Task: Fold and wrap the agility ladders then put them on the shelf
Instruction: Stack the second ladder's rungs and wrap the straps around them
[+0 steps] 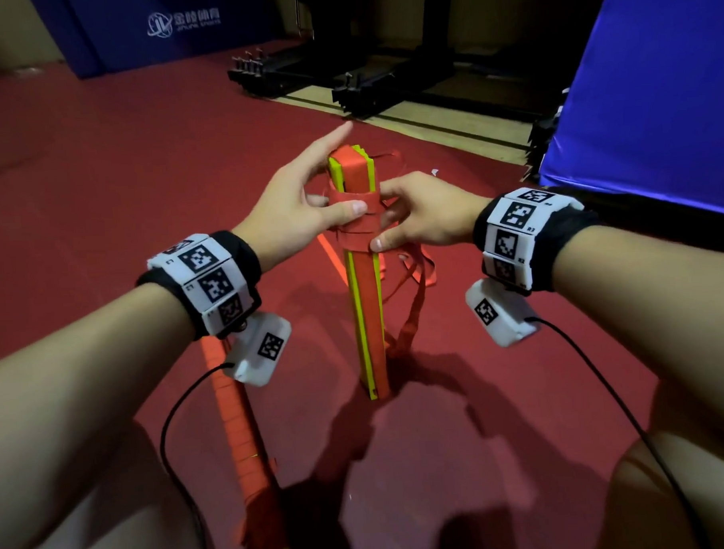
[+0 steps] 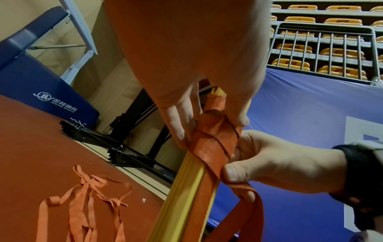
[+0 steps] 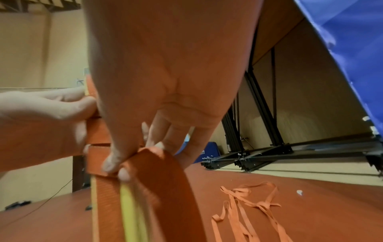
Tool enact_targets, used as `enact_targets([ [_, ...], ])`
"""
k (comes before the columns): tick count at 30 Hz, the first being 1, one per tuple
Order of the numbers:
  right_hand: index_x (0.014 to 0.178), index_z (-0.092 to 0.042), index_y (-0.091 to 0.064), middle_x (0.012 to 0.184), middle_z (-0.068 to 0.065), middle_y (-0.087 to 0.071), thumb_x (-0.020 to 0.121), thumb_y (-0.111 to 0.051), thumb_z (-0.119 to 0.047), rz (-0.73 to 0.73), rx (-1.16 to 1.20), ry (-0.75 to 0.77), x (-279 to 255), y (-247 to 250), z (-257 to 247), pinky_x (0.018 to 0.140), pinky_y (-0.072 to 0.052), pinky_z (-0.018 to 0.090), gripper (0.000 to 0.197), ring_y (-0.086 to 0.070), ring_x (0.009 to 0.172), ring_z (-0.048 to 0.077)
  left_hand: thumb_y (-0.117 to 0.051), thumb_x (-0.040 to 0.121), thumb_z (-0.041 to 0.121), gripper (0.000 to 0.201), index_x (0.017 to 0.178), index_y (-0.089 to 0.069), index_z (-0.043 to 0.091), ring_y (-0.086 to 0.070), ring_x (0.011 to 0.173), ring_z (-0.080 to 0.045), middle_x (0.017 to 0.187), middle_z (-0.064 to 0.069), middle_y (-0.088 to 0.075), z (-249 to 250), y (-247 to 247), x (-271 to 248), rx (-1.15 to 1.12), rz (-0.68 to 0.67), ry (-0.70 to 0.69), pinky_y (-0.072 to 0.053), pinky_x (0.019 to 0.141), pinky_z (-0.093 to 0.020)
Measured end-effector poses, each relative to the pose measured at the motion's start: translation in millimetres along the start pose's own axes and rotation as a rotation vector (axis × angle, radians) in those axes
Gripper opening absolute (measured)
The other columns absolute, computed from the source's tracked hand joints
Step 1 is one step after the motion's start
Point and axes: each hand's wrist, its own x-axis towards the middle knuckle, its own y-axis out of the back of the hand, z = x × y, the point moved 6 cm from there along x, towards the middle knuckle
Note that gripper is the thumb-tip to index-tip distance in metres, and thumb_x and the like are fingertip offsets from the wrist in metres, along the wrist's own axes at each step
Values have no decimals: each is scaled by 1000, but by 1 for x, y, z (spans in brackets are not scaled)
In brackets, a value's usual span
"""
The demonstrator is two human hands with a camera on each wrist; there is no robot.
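A folded agility ladder (image 1: 368, 315), yellow rungs stacked under orange webbing, stands upright on the red floor. Its orange strap (image 1: 351, 210) is wound several times round the upper end. My left hand (image 1: 332, 192) grips the bundle there, thumb across the windings and index finger pointing straight past the top. My right hand (image 1: 385, 227) pinches the strap just below the windings. In the left wrist view the left hand (image 2: 211, 126) clasps the windings (image 2: 213, 144) and the right thumb presses the strap. The right hand (image 3: 122, 168) pinches the loose strap (image 3: 165, 188), which hangs down.
A second orange ladder bundle (image 1: 238, 425) lies on the floor under my left forearm. Loose orange straps (image 2: 87, 204) trail on the floor beyond the bundle. Black metal frames (image 1: 343, 80) stand ahead, a blue padded mat (image 1: 654, 74) at right, another blue mat (image 1: 154, 30) at back left.
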Motion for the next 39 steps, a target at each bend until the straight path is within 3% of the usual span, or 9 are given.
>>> enact_targets([
  [3, 97, -11, -65, 85, 4, -77, 79, -87, -18, 60, 18, -26, 3, 4, 5, 70, -57, 28, 29, -71, 70, 8, -81, 90, 25, 86, 160, -33, 38, -68, 73, 1, 126, 20, -57, 0, 8, -4, 200, 160, 32, -56, 82, -23],
  [9, 82, -20, -61, 76, -4, -69, 72, -90, -41, 161, -117, -63, 3, 4, 0, 75, -52, 32, 37, -63, 71, 11, -73, 83, 59, 94, 157, -17, 49, -70, 95, -26, 112, 4, -67, 9, -10, -17, 464, 183, 64, -54, 91, -48],
  [17, 95, -24, -60, 97, -6, -72, 74, -90, -17, 59, -130, 21, -3, 4, -4, 83, -53, 30, 38, -69, 91, 12, -71, 84, 41, 73, 146, -32, 43, -65, 79, -22, 99, 6, -70, 11, -13, -11, 430, 165, 85, -53, 87, -42],
  [20, 107, -21, -62, 102, -6, -73, 80, -85, -11, -23, -66, 24, -5, -1, -1, 81, -55, 19, 37, -70, 90, 1, -72, 83, 34, 76, 146, -33, 48, -64, 74, -36, 114, 0, -70, 9, -20, -8, 273, -4, 25, -56, 83, -55],
  [23, 119, -9, -63, 113, 1, -75, 83, -84, -17, -33, -78, 24, -4, -5, 1, 93, -56, 29, 43, -71, 104, 14, -76, 87, 24, 88, 155, -27, 50, -61, 71, -42, 140, 2, -59, 7, -15, -7, 149, -110, 17, -59, 79, -52],
  [26, 119, -9, -65, 112, -1, -74, 83, -84, -25, 21, -191, 52, -1, -5, -4, 90, -53, 27, 44, -70, 104, 15, -80, 90, 27, 102, 160, -10, 49, -70, 70, -22, 154, -6, -49, 1, -3, -5, 264, -26, 113, -59, 85, -37],
  [29, 114, -16, -64, 101, -8, -68, 85, -81, -34, 64, -278, 54, 0, -2, -9, 69, -42, 13, 39, -64, 95, 11, -82, 87, 25, 107, 161, -9, 46, -74, 75, -11, 138, 0, -60, 3, 3, -7, 301, 135, 87, -59, 91, -42],
  [32, 112, -19, -60, 104, -4, -65, 83, -82, -36, 69, -329, 28, 3, -3, -10, 73, -36, 17, 40, -59, 95, 12, -75, 90, 11, 109, 158, -3, 56, -72, 70, -13, 130, -3, -64, 9, -3, -10, 361, 159, 0, -59, 86, -47],
  [39, 104, -25, -56, 89, -13, -65, 79, -87, -23, 32, -331, 1, 0, 4, 1, 62, -37, 8, 40, -60, 83, 9, -60, 97, 30, 82, 157, -12, 57, -59, 123, -37, 150, 4, -50, 14, -27, -14, 548, 55, -11, -48, 102, -52],
])
